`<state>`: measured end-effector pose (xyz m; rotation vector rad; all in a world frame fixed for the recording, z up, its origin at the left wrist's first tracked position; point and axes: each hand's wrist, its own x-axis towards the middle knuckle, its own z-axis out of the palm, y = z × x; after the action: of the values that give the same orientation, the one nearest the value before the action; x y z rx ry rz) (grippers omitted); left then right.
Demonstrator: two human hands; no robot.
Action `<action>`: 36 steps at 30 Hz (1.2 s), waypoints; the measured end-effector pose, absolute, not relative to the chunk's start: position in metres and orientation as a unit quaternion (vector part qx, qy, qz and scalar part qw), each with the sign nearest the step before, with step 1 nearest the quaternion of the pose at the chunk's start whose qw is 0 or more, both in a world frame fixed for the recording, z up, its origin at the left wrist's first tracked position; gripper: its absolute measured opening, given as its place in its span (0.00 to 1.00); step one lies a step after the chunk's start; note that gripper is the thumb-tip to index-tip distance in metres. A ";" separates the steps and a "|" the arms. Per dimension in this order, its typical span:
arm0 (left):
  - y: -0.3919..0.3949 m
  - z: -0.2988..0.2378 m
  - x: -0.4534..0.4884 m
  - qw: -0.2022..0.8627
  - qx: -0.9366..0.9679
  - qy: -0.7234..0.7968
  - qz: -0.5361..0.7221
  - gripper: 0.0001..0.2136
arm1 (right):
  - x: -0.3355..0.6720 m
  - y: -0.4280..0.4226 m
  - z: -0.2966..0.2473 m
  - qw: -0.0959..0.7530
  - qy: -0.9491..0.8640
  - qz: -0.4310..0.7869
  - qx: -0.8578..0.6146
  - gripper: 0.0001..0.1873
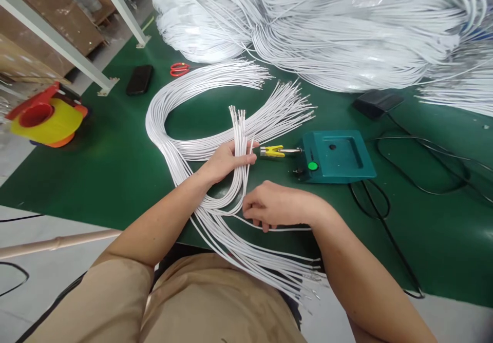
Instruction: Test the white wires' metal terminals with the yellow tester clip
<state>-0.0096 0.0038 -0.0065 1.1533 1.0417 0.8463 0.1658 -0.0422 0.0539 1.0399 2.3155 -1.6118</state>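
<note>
My left hand [227,160] is closed around a small bunch of white wires [239,127], holding their stripped ends upright above the green table [115,148]. My right hand [271,205] is curled, fingers pinching a single white wire [288,228] that lies across the table near the front edge. A long curved bundle of white wires [169,117] loops from the left of my hands down to the table's edge. A teal box with a green button [335,155] sits just right of my left hand, with a yellow-handled clip [274,151] at its side.
Large heaps of white wire [346,30] fill the back of the table. A black phone [139,79] and red scissors [179,69] lie at the back left. A black pedal [376,101] and black cables [408,178] lie right. A red-and-yellow tape dispenser [46,117] stands left.
</note>
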 end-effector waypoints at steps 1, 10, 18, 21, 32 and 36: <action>0.003 -0.006 -0.009 0.621 0.510 0.461 0.376 0.22 | 0.169 -0.039 0.053 0.035 0.741 -0.558 0.372 0.12; -0.006 -0.002 0.002 0.547 0.598 0.457 0.368 0.18 | 0.168 -0.011 0.036 -0.390 0.568 -0.479 0.545 0.11; -0.009 -0.001 0.008 0.618 0.502 0.423 0.433 0.15 | 0.166 -0.008 0.025 -0.454 0.485 -0.581 0.469 0.08; -0.009 0.000 0.009 0.611 0.500 0.419 0.447 0.14 | 0.165 -0.007 0.022 -0.452 0.424 -0.652 0.438 0.08; -0.014 0.000 0.012 0.602 0.573 0.379 0.406 0.12 | 0.164 -0.008 0.027 -0.452 0.370 -0.698 0.415 0.13; -0.014 -0.003 0.012 0.595 0.579 0.376 0.412 0.13 | 0.165 -0.009 0.026 -0.429 0.381 -0.704 0.418 0.17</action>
<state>0.0118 -0.0143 -0.0031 1.3444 0.8744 0.9565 0.1649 -0.0088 0.0256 1.8647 1.6978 -3.1400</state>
